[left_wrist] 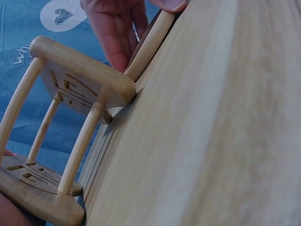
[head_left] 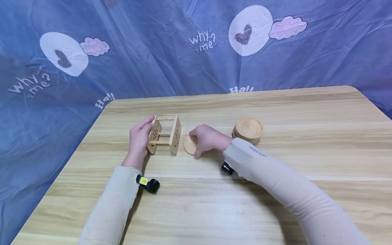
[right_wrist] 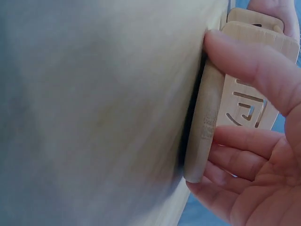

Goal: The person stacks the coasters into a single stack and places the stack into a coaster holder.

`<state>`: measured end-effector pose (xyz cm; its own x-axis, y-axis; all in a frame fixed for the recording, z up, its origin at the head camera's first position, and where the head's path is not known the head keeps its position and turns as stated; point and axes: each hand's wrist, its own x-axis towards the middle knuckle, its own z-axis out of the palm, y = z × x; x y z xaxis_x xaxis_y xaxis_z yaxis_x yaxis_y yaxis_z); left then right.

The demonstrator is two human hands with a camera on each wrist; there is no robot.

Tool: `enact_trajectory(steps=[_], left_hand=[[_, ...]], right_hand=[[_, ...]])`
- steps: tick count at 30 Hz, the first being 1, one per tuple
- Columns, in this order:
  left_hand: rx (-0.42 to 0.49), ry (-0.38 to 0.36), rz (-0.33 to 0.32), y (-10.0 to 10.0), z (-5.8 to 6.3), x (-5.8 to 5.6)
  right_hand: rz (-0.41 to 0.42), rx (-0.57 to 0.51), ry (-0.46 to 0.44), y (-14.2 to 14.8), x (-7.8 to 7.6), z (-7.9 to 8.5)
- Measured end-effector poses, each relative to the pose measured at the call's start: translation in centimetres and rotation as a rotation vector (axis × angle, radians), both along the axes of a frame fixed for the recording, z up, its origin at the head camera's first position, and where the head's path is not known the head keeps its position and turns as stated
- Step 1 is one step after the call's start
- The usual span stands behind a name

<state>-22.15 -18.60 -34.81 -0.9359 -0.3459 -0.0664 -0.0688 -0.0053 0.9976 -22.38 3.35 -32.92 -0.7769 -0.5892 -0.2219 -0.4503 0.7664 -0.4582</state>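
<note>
On the left of the table my left hand [head_left: 139,139] grips the outer panel of a wooden coaster holder [head_left: 175,136], its thumb side toward the rack. Two cut-out panels joined by thin round rods make up this holder, which also shows large in the left wrist view. Just right of it, my right hand [head_left: 209,137] holds a round wooden coaster [head_left: 190,146] by its edge, thumb on the near side and fingers on the far side. In the right wrist view the coaster [right_wrist: 202,127] lies close over the tabletop, with a dark shadow along its underside. The hand covers part of its face.
A stack of round wooden coasters [head_left: 249,127] stands to the right, behind the right forearm. The wood-grain table [head_left: 190,211] ends at the back against a blue printed cloth [head_left: 171,61]. Both wrists wear small black cameras.
</note>
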Motion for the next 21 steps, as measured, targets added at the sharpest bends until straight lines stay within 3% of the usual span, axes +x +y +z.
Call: enact_trajectory(steps=[5,18,21], left_hand=[[-0.014,-0.022,-0.010,0.0,0.2,0.0],[-0.016,-0.003,-0.003,0.1,0.1,0.2],[-0.011,0.002,-0.006,0.1,0.1,0.2]], right_hand=[[-0.033,-0.017,-0.016,0.3,0.2,0.3],[-0.015,-0.052,0.092,2.2,1.1,0.5],[-0.038,-0.066,0.082,2.6,1.3,0.8]])
